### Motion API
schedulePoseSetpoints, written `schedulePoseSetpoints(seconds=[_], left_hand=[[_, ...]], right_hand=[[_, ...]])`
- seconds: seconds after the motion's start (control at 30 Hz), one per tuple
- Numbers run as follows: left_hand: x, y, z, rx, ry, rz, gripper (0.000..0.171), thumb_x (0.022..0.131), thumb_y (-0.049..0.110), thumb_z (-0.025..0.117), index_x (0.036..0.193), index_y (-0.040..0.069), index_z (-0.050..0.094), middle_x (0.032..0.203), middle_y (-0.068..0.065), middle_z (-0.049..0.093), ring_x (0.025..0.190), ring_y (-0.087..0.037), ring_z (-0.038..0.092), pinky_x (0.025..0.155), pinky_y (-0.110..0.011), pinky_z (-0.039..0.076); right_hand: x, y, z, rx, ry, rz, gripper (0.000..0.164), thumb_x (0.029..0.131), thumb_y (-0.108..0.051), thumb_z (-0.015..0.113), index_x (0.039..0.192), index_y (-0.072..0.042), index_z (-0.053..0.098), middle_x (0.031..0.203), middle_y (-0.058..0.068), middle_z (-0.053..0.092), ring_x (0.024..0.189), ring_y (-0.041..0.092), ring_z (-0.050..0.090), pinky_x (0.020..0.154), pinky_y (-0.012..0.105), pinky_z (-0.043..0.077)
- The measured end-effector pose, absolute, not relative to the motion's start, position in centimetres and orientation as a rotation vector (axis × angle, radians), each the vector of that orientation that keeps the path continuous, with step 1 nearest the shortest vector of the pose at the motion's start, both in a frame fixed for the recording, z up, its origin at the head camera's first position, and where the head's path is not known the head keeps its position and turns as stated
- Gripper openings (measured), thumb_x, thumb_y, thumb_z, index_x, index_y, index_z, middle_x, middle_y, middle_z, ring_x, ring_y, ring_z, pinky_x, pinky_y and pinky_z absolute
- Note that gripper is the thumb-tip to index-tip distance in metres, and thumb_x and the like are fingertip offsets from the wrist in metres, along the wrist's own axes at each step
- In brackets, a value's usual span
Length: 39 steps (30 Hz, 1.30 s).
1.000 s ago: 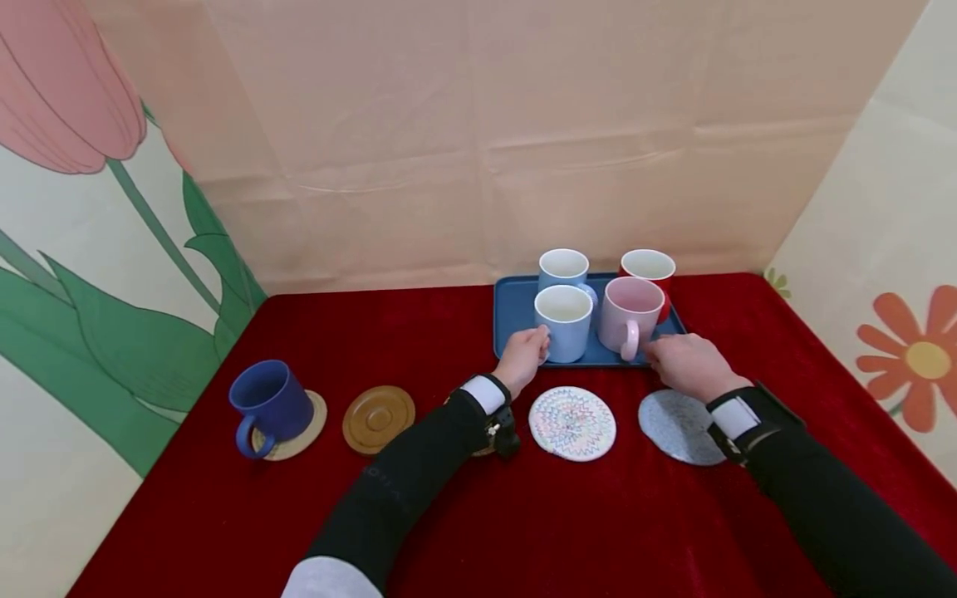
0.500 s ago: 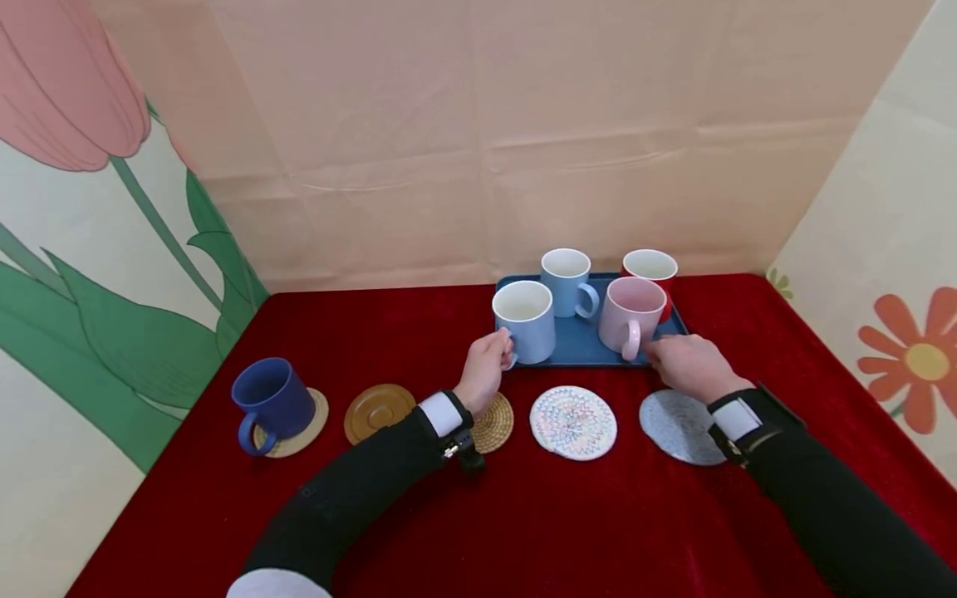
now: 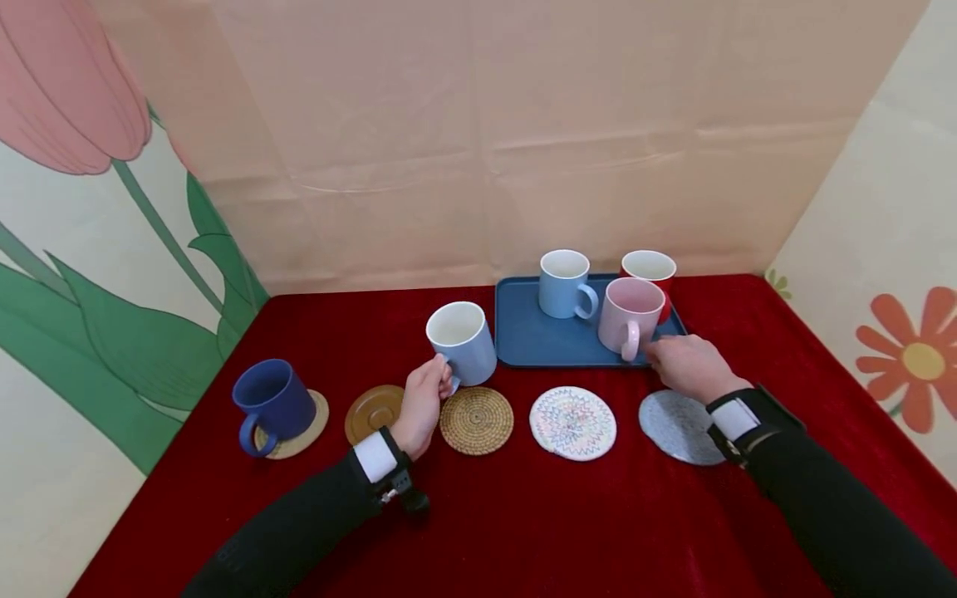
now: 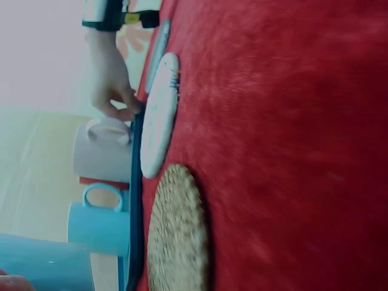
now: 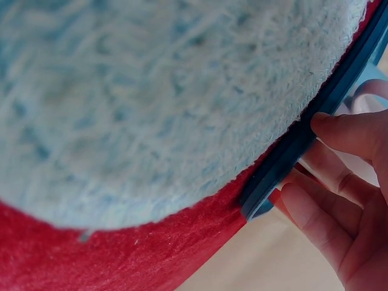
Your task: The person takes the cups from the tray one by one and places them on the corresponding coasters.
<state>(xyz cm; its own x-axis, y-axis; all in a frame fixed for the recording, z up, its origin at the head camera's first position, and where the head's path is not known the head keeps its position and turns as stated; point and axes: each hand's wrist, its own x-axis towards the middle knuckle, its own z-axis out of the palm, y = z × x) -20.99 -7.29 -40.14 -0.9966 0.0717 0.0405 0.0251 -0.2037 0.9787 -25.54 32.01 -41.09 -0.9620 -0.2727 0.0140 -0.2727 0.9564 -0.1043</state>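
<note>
My left hand (image 3: 420, 409) grips the handle of a light blue mug (image 3: 474, 355), held tilted in the air just left of the blue tray (image 3: 516, 334), behind a woven straw coaster (image 3: 477, 422). In the left wrist view, only part of that mug (image 4: 42, 264) shows at the lower left. At the tray's front right corner, my right hand (image 3: 691, 367) pinches the rim, its thumb (image 5: 348, 132) on the edge in the right wrist view. A pink mug (image 3: 619, 320), a smaller light blue mug (image 3: 559, 297) and a partly hidden red mug (image 3: 649, 264) stand on the tray.
A dark blue mug (image 3: 275, 404) sits on a beige coaster (image 3: 312, 425) at the left. A brown wooden coaster (image 3: 365, 414) lies partly behind my left hand. Further right lie a white patterned coaster (image 3: 573, 423) and a grey-blue coaster (image 3: 676, 429), on red cloth (image 3: 568, 523).
The light blue mug has left the tray and travelled left and towards me in my left hand, tilting on the way. My right hand stays at the tray's corner.
</note>
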Motion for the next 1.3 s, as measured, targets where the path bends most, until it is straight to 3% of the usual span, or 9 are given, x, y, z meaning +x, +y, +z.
schedulePoseSetpoints(seconds=[0.5, 0.7, 1.3], left_hand=[[-18.0, -13.5, -40.0, -0.005, 2.147, 2.331, 0.035, 0.107, 0.017, 0.034, 0.073, 0.009, 0.04, 0.068, 0.001, 0.035, 0.067, -0.013, 0.036, 0.069, -0.026, 0.033], [-16.7, -15.0, -40.2, -0.085, 2.169, 2.339, 0.034, 0.107, 0.015, 0.034, 0.074, 0.01, 0.039, 0.068, 0.002, 0.034, 0.067, -0.01, 0.034, 0.069, -0.025, 0.031], [-14.5, -16.1, -41.7, -0.295, 2.259, 2.303, 0.032, 0.108, 0.016, 0.033, 0.078, 0.007, 0.042, 0.07, 0.001, 0.036, 0.067, -0.012, 0.036, 0.067, -0.024, 0.031]], right_hand=[[-25.6, 31.8, -40.5, -0.36, 3.053, -0.213, 0.01, 0.088, -0.009, 0.07, 0.097, -0.005, 0.07, 0.071, 0.001, 0.062, 0.065, 0.018, 0.051, 0.06, 0.03, 0.047], [-25.5, 31.8, -40.7, -0.396, 3.072, -0.193, 0.011, 0.087, -0.008, 0.07, 0.097, -0.003, 0.069, 0.073, 0.003, 0.064, 0.065, 0.017, 0.052, 0.062, 0.033, 0.051], [-25.6, 31.8, -41.0, -0.386, 3.066, -0.203, 0.011, 0.087, -0.008, 0.071, 0.096, -0.003, 0.069, 0.071, 0.002, 0.063, 0.064, 0.017, 0.051, 0.061, 0.031, 0.049]])
